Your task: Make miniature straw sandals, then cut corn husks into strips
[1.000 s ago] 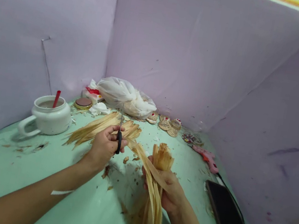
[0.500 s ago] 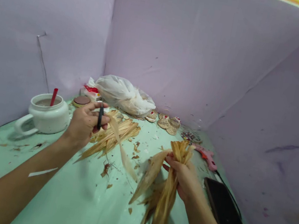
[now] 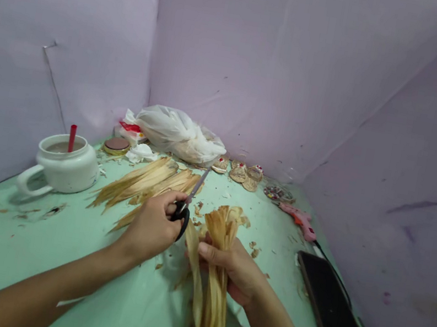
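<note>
My left hand (image 3: 155,225) is closed round the black handles of a pair of scissors (image 3: 196,188), whose blades point up and away toward the back of the table. Just to its right, my right hand (image 3: 232,269) grips a bundle of dried corn husks (image 3: 217,292), with the trimmed ends up and the long strips hanging toward me. One loose husk strip (image 3: 196,277) hangs on the bundle's left side, between the two hands. Beyond my left hand, more dried husks (image 3: 142,181) lie in flat piles on the green table.
A white mug (image 3: 69,169) with a red stick stands at the left. At the back lie a white plastic bag (image 3: 181,135), small woven ornaments (image 3: 244,174) and a dish of beads (image 3: 278,193). A pink glue gun (image 3: 299,220) and a dark phone-like slab (image 3: 336,311) lie right.
My left hand has moved right and nearer with the scissors, their blades now showing. My right hand has brought the husk bundle leftward. The strip held out by the left hand now hangs beside the bundle.
</note>
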### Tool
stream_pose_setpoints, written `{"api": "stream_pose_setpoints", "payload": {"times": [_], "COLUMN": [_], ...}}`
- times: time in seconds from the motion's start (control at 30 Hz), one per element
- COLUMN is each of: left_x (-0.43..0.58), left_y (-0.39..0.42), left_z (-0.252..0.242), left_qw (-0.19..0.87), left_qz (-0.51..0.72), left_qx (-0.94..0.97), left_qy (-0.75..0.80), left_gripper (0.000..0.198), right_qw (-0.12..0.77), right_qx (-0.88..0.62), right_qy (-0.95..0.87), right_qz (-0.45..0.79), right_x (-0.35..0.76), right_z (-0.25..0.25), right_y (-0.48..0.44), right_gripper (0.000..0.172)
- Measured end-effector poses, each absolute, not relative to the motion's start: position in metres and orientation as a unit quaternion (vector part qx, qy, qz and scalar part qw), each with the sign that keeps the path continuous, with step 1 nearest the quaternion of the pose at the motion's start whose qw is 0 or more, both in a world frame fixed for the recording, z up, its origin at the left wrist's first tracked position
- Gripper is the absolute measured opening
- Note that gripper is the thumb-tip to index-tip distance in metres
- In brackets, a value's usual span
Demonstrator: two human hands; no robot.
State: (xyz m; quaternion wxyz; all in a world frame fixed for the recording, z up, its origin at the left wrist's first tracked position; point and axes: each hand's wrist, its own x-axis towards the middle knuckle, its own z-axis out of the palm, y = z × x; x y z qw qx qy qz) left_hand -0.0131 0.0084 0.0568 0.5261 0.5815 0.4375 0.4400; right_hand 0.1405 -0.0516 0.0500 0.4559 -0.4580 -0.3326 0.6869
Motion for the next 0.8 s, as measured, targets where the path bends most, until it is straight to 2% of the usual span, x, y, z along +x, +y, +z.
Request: {"api": "stream_pose_setpoints", "payload": {"times": [0.17, 0.3, 0.53, 0.8], "left_x": [-0.015, -0.025, -0.032, -0.029], "left_y": [0.013, 0.021, 0.023, 0.024], "left_z": [0.061, 0.061, 0.055, 0.047], "left_qw": [0.530, 0.528, 0.427, 0.399], "left_qz": [0.431, 0.340, 0.198, 0.206], "left_qx": [0.561, 0.647, 0.799, 0.803], "left_qy": [0.468, 0.433, 0.375, 0.392], "left_gripper": [0.037, 0.034, 0.020, 0.023], "right_qw": [0.458, 0.504, 0.579, 0.549], "right_qx": [-0.478, -0.522, -0.567, -0.587], "right_qy": [-0.276, -0.274, -0.263, -0.319], "right_qz": [0.697, 0.631, 0.523, 0.503], "right_x": [0.141, 0.154, 0.181, 0.171], "right_z": [0.048, 0.058, 0.067, 0.064], "right_y": [-0.050, -0.046, -0.040, -0.043], "right_gripper": [0.036, 0.034, 0.028, 0.020]}}
